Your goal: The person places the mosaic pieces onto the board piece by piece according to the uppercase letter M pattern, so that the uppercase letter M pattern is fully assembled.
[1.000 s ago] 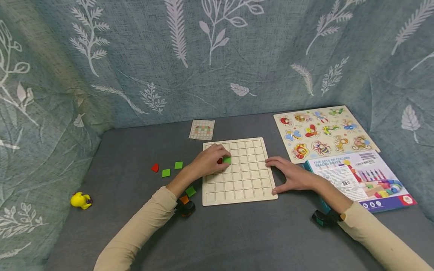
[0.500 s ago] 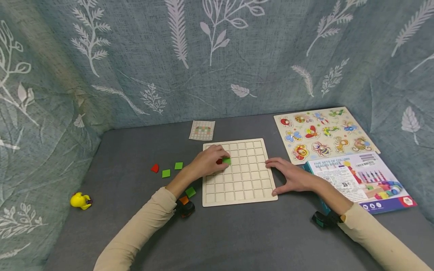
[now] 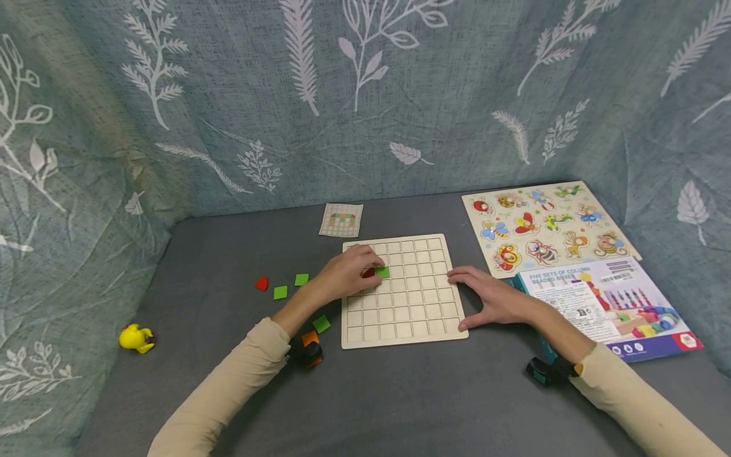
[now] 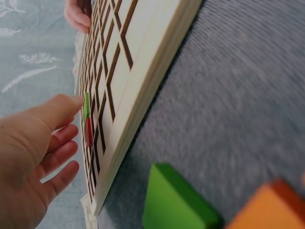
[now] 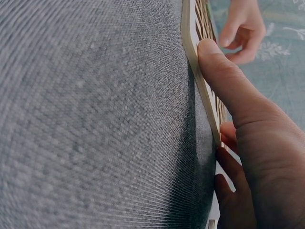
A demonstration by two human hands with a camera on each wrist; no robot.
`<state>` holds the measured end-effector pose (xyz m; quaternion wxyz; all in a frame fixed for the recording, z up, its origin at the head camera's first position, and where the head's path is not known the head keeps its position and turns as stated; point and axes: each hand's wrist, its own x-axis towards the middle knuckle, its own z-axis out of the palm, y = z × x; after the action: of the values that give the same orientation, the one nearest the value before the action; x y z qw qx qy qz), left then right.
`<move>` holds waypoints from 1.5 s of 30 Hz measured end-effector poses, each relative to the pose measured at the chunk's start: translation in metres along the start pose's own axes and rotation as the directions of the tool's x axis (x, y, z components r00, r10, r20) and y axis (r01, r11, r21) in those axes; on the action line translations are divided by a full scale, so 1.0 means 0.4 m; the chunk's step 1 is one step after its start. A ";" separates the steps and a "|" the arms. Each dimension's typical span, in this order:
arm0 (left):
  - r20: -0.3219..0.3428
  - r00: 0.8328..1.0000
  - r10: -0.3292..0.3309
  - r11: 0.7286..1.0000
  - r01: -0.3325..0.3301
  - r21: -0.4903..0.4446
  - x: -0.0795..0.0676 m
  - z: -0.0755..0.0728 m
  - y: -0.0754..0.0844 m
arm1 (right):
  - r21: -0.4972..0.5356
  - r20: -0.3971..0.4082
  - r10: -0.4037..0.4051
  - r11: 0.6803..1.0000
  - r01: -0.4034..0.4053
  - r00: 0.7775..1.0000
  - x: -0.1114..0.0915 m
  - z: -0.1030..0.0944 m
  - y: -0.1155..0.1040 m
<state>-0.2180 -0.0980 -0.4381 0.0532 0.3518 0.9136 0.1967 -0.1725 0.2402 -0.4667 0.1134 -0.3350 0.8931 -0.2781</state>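
A pale wooden grid board lies on the table, with a green square tile and a red tile side by side in its left part. My left hand is over the board's left side, partly covering the red tile. In the left wrist view, the thumb tip is at the green tile and the other fingers are loosely bent beside the red tile, holding nothing. My right hand rests spread along the board's right edge, thumb near the front corner and fingertips farther back.
Loose green tiles, a red piece and an orange piece lie left of the board. A pattern card is behind it. An insect puzzle and a box stand right. A yellow toy sits far left.
My left hand has drawn slightly left, showing more of the red tile, while its forearm has shifted left. The green tile stays in the board. My right hand has kept its place.
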 end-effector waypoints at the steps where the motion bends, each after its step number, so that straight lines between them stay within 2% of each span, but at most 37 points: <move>1: 0.007 1.000 -0.006 1.000 0.006 0.000 -0.002 -0.002 0.000 | 0.001 0.000 0.002 1.000 -0.002 1.000 0.000 0.000 0.000; 7: 0.027 0.999 -0.029 0.999 0.030 -0.046 -0.022 -0.015 0.010 | 0.000 0.002 0.003 1.000 -0.003 1.000 -0.002 -0.001 0.000; 12: 0.030 1.000 -0.003 0.994 0.006 -0.113 -0.049 -0.021 0.035 | 0.001 0.001 -0.005 1.000 0.005 1.000 -0.003 0.000 -0.001; 18: 0.028 0.999 0.016 0.994 -0.012 -0.108 -0.084 -0.018 0.046 | -0.003 -0.003 -0.003 1.000 0.003 1.000 -0.003 -0.002 -0.001; 26: 0.035 0.999 -0.011 0.993 0.015 -0.120 -0.128 -0.024 0.019 | -0.004 -0.004 -0.009 1.000 0.009 1.000 -0.001 -0.002 0.001; 35: 0.047 0.997 -0.061 0.987 0.068 -0.149 -0.205 -0.041 -0.021 | -0.002 0.001 -0.002 1.000 0.002 1.000 0.000 -0.001 0.000; 40: 0.003 0.997 -0.074 0.985 0.074 -0.153 -0.261 -0.051 -0.041 | -0.003 -0.005 -0.006 1.000 0.006 1.000 0.000 -0.001 0.000; 45: -0.046 0.992 -0.116 0.982 0.108 -0.154 -0.319 -0.065 -0.063 | -0.012 0.003 -0.002 1.000 0.002 1.000 -0.002 0.000 0.000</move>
<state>-0.1442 -0.2080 -0.4296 0.0657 0.2892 0.9156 0.2716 -0.1720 0.2406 -0.4668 0.1123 -0.3371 0.8942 -0.2724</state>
